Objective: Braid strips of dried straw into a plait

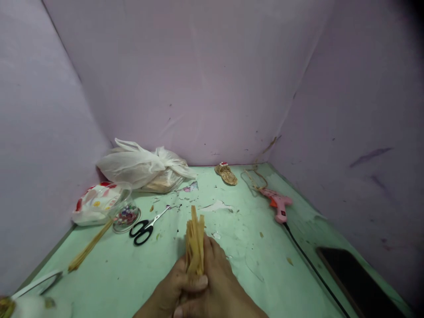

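Note:
A bundle of flat, dry yellowish straw strips (195,243) stands up between my hands, low in the middle of the view. My left hand (175,282) is closed round its lower part, thumb lying across the front. Against the bundle's right side presses my right hand (221,278), also closed on it, its fingers partly hidden behind the strips. The bundle's lower end is covered by my hands. Beyond them to the left lie black-handled scissors (145,229), blades pointing away to the right.
At left are a clear dish of coloured beads (126,215), another straw bundle (89,247), a white-and-red packet (97,203) and a tied plastic bag (145,165). A small woven slipper (228,173) lies at the back. Rightward are a pink glue gun (278,203), its black cord and a dark phone-like slab (357,282).

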The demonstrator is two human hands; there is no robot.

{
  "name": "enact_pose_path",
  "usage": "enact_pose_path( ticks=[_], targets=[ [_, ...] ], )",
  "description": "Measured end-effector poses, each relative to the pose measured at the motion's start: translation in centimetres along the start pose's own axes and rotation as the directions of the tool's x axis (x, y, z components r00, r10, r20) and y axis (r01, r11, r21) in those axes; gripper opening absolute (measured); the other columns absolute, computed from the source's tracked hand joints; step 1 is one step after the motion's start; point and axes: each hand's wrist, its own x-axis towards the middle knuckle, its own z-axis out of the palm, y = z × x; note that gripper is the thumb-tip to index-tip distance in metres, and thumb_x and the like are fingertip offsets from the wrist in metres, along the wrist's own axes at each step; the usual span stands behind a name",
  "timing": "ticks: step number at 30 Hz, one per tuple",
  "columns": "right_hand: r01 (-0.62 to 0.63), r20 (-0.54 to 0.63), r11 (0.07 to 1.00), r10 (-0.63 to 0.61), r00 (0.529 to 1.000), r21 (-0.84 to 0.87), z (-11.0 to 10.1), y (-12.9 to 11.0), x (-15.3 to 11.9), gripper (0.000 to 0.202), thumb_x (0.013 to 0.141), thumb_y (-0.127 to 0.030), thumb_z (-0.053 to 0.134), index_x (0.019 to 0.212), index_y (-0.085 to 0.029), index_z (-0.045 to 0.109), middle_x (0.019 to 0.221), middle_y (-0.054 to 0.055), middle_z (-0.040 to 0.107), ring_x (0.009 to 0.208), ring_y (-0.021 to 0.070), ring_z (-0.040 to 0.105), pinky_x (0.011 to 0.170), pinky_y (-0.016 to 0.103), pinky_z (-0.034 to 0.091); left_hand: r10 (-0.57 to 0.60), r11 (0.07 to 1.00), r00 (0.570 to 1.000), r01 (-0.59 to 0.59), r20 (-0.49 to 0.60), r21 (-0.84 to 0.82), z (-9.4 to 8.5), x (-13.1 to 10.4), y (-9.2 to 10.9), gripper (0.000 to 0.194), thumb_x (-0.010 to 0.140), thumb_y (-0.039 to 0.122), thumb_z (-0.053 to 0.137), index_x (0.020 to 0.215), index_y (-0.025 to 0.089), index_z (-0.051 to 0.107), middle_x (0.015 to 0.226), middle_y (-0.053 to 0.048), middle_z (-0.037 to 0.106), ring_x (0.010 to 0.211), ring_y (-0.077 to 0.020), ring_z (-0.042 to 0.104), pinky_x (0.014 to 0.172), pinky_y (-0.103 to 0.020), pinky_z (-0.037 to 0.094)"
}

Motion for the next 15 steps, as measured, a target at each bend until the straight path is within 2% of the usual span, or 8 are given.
enact_pose_path(
  ticks=[2,5,7,9,12,15],
  targets=[
    [-0.019,0.035,0.987,0.013,0.999,0.158,0.0,0.7,-0.3,0.119,0.031,-0.033,0.082,0.134,-0.013,0.026,0.136,0.02,0.027,0.126,0.0397,0.021,0.101,0.048,0.024,0.01,0.999,0.997,-0.014,-0.076,-0.05,-0.2,0.0,0.4,0.061,0.057,0.003,0.062,0.115,0.018,0.053,0.067,-0.002,0.064,0.069,-0.021,0.063,0.071,-0.034,0.046],
    [0.04,-0.041,0.921,-0.026,0.999,0.387,-0.5,2.2,-0.7,0.085,0.051,-0.027,0.073,0.127,-0.017,0.036,0.128,0.015,0.041,0.117,0.0302,0.04,0.094,0.042,0.034,-0.024,0.995,0.997,0.017,-0.069,-0.102,-0.7,0.1,1.0,0.055,0.054,0.004,0.057,0.107,0.019,0.058,0.057,0.001,0.06,0.06,-0.0189,0.062,0.064,-0.034,0.047],
    [0.037,-0.081,0.884,0.001,0.997,0.467,-0.8,2.8,-0.7,0.057,0.058,-0.028,0.069,0.111,-0.017,0.049,0.113,0.014,0.055,0.102,0.0261,0.052,0.087,0.04,0.039,-0.018,0.996,0.999,0.015,-0.036,-0.089,-1.0,0.2,1.2,0.051,0.052,0.004,0.055,0.101,0.017,0.06,0.06,0.0,0.062,0.055,-0.0158,0.06,0.059,-0.031,0.048],
    [0.033,-0.034,0.811,-0.017,0.999,0.584,-1.1,3.0,-0.6,0.037,0.064,-0.034,0.067,0.094,-0.016,0.054,0.088,0.01,0.064,0.079,0.0216,0.06,0.077,0.038,0.043,-0.011,0.998,1.0,0.009,-0.028,-0.055,-1.2,0.2,1.1,0.05,0.051,0.004,0.053,0.1,0.016,0.059,0.063,-0.002,0.064,0.049,-0.0138,0.058,0.054,-0.029,0.047],
    [0.037,0.024,0.675,-0.081,0.996,0.737,-1.3,2.6,-0.6,0.03,0.069,-0.04,0.064,0.083,-0.016,0.053,0.061,0.002,0.061,0.055,0.0148,0.057,0.062,0.032,0.045,-0.052,0.999,0.996,0.052,-0.074,0.0,-1.2,0.2,0.7,0.05,0.055,0.005,0.055,0.105,0.016,0.055,0.067,-0.005,0.067,0.05,-0.0162,0.061,0.055,-0.031,0.049],
    [0.039,-0.045,0.675,-0.008,0.999,0.737,-1.5,2.4,-0.7,0.032,0.064,-0.042,0.068,0.079,-0.015,0.056,0.059,0.0,0.059,0.052,0.0115,0.053,0.055,0.026,0.042,-0.112,0.992,0.988,0.118,-0.109,0.053,-0.7,0.2,0.3,0.042,0.064,0.01,0.059,0.105,0.014,0.053,0.067,-0.008,0.067,0.052,-0.0201,0.063,0.055,-0.034,0.049]
  ],
)
